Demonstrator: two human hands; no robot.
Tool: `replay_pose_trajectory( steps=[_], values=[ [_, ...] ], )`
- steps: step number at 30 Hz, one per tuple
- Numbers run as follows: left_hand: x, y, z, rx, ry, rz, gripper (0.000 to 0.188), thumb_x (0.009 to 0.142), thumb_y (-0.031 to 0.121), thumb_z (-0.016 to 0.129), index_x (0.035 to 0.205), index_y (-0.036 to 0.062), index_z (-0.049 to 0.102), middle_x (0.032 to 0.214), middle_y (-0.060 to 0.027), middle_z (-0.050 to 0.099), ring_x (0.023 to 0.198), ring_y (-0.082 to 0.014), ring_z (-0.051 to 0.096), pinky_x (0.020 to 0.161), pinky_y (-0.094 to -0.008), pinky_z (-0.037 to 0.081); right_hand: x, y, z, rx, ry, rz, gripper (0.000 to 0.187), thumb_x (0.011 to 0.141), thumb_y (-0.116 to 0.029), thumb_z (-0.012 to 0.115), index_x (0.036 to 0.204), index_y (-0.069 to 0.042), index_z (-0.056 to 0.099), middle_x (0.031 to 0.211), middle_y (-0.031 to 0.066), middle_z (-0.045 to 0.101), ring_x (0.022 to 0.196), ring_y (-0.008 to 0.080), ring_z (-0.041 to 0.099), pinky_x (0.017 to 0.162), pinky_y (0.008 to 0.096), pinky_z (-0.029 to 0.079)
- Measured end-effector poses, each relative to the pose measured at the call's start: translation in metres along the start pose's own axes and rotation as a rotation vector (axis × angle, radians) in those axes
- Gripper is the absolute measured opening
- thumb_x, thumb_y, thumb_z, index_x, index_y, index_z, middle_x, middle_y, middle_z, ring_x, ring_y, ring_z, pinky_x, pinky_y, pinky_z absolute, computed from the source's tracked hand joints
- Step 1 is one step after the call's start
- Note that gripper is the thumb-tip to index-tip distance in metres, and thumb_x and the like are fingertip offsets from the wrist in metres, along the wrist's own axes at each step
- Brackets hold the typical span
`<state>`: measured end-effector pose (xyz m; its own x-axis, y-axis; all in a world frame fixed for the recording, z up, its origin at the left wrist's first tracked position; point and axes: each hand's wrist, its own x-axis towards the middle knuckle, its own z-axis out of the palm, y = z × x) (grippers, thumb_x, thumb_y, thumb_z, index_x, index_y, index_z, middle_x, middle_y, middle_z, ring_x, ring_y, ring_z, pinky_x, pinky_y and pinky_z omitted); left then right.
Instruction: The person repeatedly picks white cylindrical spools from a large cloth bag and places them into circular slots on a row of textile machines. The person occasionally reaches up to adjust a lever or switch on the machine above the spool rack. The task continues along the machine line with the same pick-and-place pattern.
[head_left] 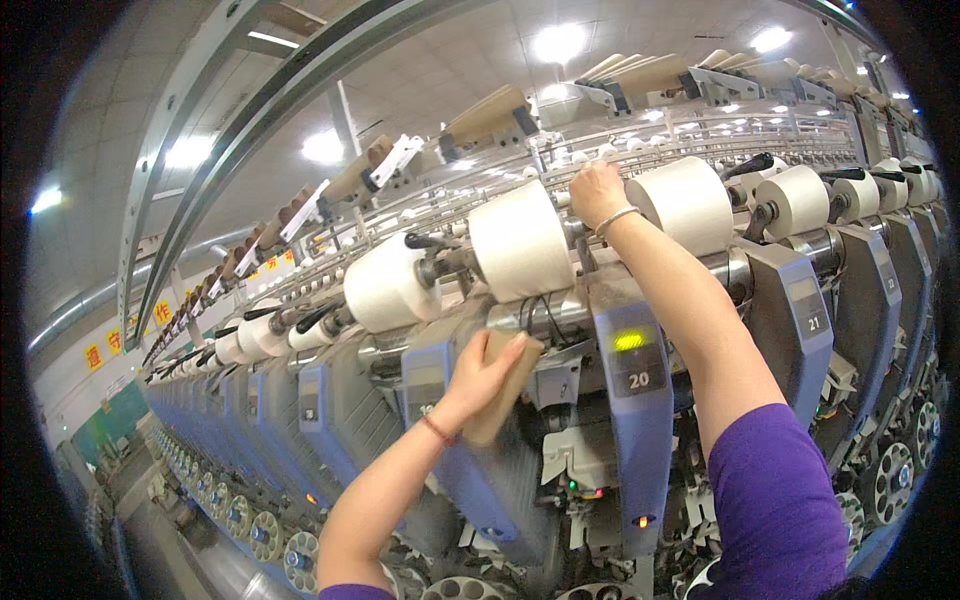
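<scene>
My left hand (474, 378) grips a tan, empty cardboard yarn cone (503, 400), slightly blurred, in front of the blue-grey winding units. My right hand (600, 196) is raised higher, its fingers closed between two white yarn packages. To its left sits a large white package (520, 240); to its right is another wide package (685, 207). Whatever the right fingers hold is hidden behind the hand. Below that hand, a blue unit panel (640, 420) shows a lit yellow-green display. Farther left, another white yarn package (390, 288) rests in its holder beside a black handle (428, 241).
A long row of winding units with packages runs off to both sides. Spare tan cones (490, 115) lie on an overhead rack. Round perforated magazines (893, 472) line the lower part of the machine. A walkway (160, 545) stretches along the lower left.
</scene>
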<state>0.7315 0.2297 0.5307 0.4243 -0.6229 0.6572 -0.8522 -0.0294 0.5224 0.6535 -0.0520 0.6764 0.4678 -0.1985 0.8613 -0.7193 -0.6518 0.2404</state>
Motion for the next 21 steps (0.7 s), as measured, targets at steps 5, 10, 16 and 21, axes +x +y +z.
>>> replay_pose_trajectory(
  steps=[5, 10, 16, 21],
  values=[
    [0.102, 0.002, 0.061, 0.59, 0.133, 0.233, 0.067, 0.083, 0.051, 0.063, 0.121, -0.0019, 0.048, 0.11, -0.0218, 0.058, 0.1, -0.0361, 0.059, 0.082, -0.0441, 0.05, -0.013, 0.045, 0.022, 0.189, 0.218, -0.207, 0.013, 0.079, -0.005, 0.054, 0.081, -0.001, 0.066, 0.094, 0.0177, 0.062, 0.087, 0.0304, 0.064, 0.076, 0.0385, 0.053],
    [0.186, -0.009, 0.095, 0.789, 0.261, 0.236, 0.065, 0.08, 0.051, 0.066, 0.124, 0.006, 0.05, 0.116, -0.0147, 0.059, 0.103, -0.032, 0.059, 0.086, -0.0494, 0.046, -0.043, 0.054, 0.029, 0.253, 0.373, -0.285, 0.01, 0.078, -0.002, 0.053, 0.086, 0.001, 0.059, 0.093, 0.0155, 0.056, 0.088, 0.0303, 0.06, 0.076, 0.0376, 0.052],
    [0.206, -0.026, 0.114, 0.683, 0.032, 0.335, 0.074, 0.076, 0.059, 0.066, 0.133, 0.015, 0.049, 0.127, -0.0103, 0.056, 0.116, -0.0308, 0.052, 0.098, -0.0577, 0.035, -0.082, 0.032, 0.003, 0.16, 0.184, -0.247, 0.012, 0.078, -0.006, 0.055, 0.087, 0.0, 0.061, 0.096, 0.0138, 0.056, 0.096, 0.0269, 0.058, 0.084, 0.0344, 0.049],
    [0.191, -0.035, 0.105, 0.599, -0.132, 0.247, 0.078, 0.079, 0.067, 0.057, 0.136, 0.0156, 0.047, 0.134, -0.0144, 0.051, 0.123, -0.034, 0.048, 0.101, -0.053, 0.036, -0.169, -0.002, -0.047, 0.364, 0.235, -0.404, 0.04, 0.077, -0.011, 0.063, 0.115, 0.001, 0.055, 0.125, 0.0215, 0.05, 0.117, 0.0382, 0.049, 0.097, 0.0457, 0.042]
  ],
)
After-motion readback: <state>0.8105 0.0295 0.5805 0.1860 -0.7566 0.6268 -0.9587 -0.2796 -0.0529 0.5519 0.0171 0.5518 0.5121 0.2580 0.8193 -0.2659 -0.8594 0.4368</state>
